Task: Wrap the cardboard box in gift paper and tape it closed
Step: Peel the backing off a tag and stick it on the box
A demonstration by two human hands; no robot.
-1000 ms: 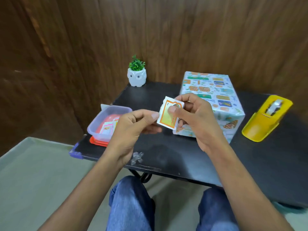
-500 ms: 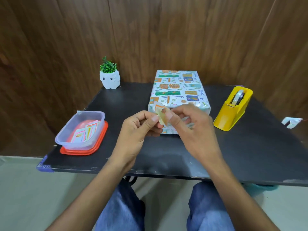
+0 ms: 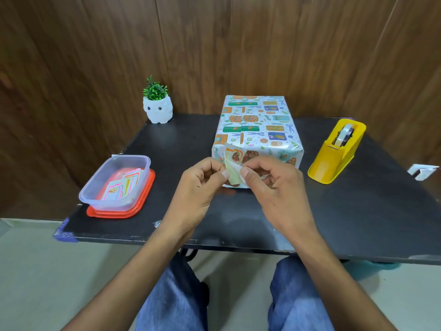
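Observation:
The box (image 3: 259, 125), covered in white gift paper with green, orange and blue prints, stands at the middle back of the black table (image 3: 358, 199). In front of its near face both hands hold a small label sticker (image 3: 232, 163) with an orange border. My left hand (image 3: 202, 185) pinches the sticker's left edge between thumb and forefinger. My right hand (image 3: 274, 182) pinches its lower right corner, where a pale backing sheet shows. The sticker is bent and partly hidden by the fingers.
A yellow tape dispenser (image 3: 336, 151) stands right of the box. At the left, a clear tub (image 3: 117, 182) with more stickers sits on an orange lid. A white owl pot with a plant (image 3: 158, 108) stands at the back left. Wood panelling runs behind.
The view has swung so the box sits centred. The sticker went from flat in my right hand to pinched by both hands, with its layers parting at the lower corner.

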